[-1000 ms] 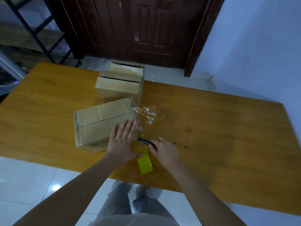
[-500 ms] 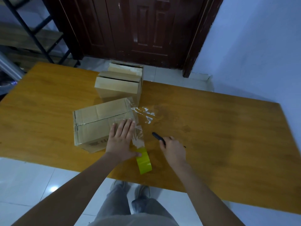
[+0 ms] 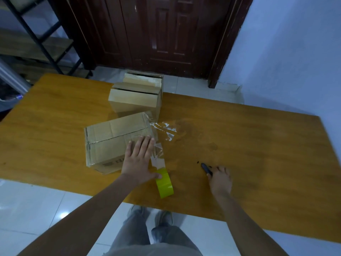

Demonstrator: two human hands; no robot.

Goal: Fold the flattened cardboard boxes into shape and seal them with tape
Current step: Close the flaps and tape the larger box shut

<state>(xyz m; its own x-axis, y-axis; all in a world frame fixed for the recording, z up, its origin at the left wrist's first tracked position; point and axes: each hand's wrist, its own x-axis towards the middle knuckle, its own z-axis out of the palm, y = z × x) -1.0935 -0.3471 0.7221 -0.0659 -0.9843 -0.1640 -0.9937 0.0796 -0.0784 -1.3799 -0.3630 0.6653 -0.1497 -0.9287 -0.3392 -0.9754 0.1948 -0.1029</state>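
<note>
Left hand [image 3: 139, 159] lies spread flat on the near box [image 3: 114, 143] at frame centre, likely pinning its tape [image 3: 157, 159]; right hand [image 3: 220, 179], lower right, grips a dark cutter [image 3: 206, 168] on the table [image 3: 258, 145].

Two brown cardboard boxes [image 3: 118, 143] block eleven o'clock; the orange wooden table [image 3: 258, 145] lies open toward two o'clock.

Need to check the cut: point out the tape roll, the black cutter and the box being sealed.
tape roll [image 3: 164, 183]: head view, on its yellow-green outer band.
black cutter [image 3: 205, 168]: head view, on the tip past the fingers.
box being sealed [image 3: 110, 143]: head view, on its top flap.
</note>
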